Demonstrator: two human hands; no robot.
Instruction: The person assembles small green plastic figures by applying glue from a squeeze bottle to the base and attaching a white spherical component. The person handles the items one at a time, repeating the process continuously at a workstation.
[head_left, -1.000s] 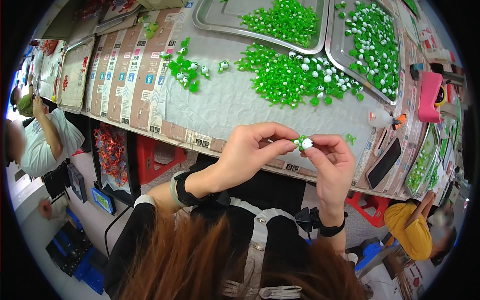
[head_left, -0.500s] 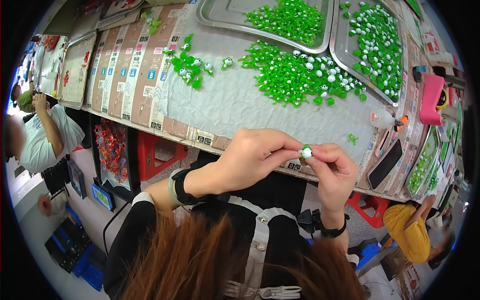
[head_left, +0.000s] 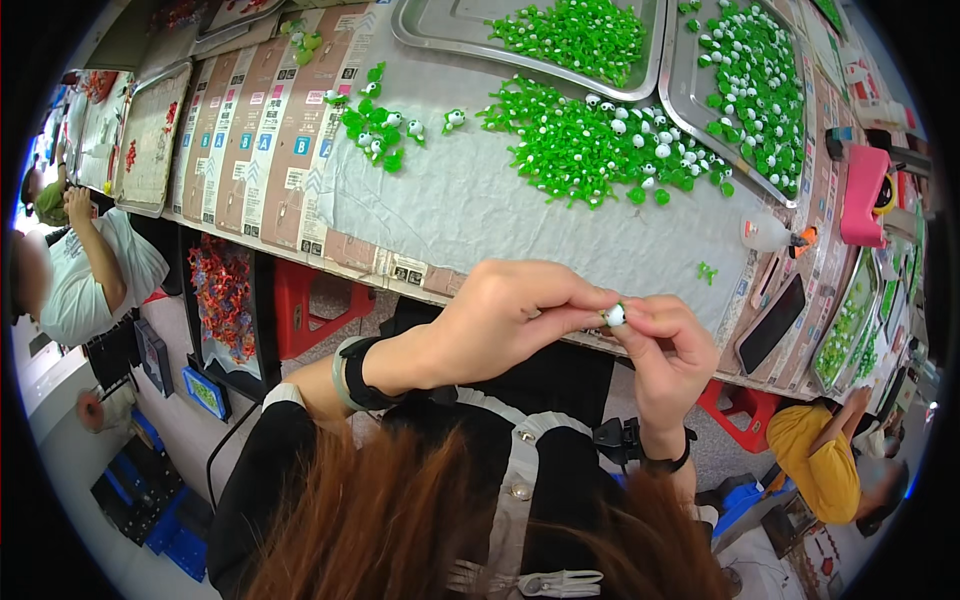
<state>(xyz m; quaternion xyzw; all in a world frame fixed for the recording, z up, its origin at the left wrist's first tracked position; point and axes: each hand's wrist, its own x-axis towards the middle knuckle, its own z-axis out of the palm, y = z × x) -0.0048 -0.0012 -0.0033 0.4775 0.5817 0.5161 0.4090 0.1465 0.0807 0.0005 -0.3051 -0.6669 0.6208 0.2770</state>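
Observation:
My left hand [head_left: 515, 318] and my right hand [head_left: 668, 345] meet just off the table's near edge. Both are closed in a pinch on one small green toy figure with a white ball-shaped part [head_left: 615, 315]. Fingertips cover most of its green part. Beyond my hands, a heap of small green plastic figure parts [head_left: 560, 150] lies on the grey cloth [head_left: 440, 220], with white-topped green pieces [head_left: 665, 150] along its right side. Toward the left of the cloth is a small group of green-and-white figures [head_left: 375, 130]. One green piece [head_left: 707, 272] lies alone at the right.
Two metal trays [head_left: 440, 40] [head_left: 690, 90] with green parts stand at the back. Right of the cloth are a clear bottle with an orange cap [head_left: 765, 234], a phone [head_left: 770, 327] and a pink tape dispenser [head_left: 863, 197]. People sit at left [head_left: 95, 270] and right [head_left: 825, 460].
The pinched figure has turned slightly, and less of its green part shows between my fingertips. Both hands stay in nearly the same place.

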